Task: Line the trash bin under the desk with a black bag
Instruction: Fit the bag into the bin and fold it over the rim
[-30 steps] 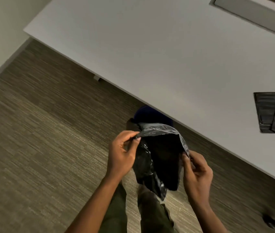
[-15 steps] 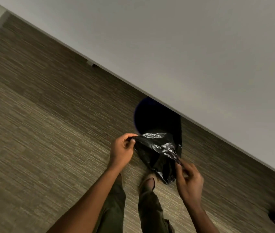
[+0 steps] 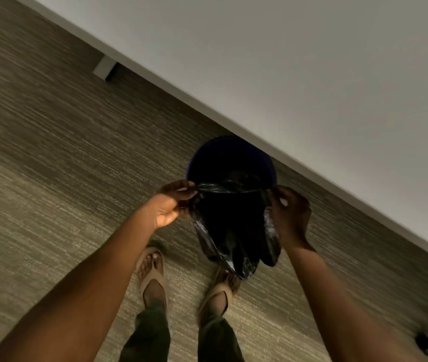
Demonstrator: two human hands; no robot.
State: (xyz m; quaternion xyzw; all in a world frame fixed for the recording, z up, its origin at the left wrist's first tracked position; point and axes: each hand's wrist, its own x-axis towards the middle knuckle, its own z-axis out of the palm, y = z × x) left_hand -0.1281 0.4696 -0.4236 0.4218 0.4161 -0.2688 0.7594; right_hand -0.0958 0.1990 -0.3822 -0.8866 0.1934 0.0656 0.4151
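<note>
A: What do we count here?

B: We count two bare hands, one black bag (image 3: pixel 229 220), one dark blue trash bin (image 3: pixel 229 158), one white desk (image 3: pixel 312 74), and two feet in tan sandals on a striped carpet (image 3: pixel 50 178).

A: How are the hands set?

B: Our left hand (image 3: pixel 167 205) has its fingers closed in a pinch on the bag's top edge. Our right hand (image 3: pixel 290 212) pinches the opposite side of that same edge. We see the rim pulled taut in a line between them.

A: And where is the bag?

B: It hangs between our two hands and droops below them toward our feet, its crumpled bottom just over the right sandal (image 3: pixel 222 286).

A: The bin?

B: Just beyond our hands, on the far side of the bag's stretched edge, partly tucked under the desk's front edge. We cannot tell whether the bag touches the bin's rim.
</note>
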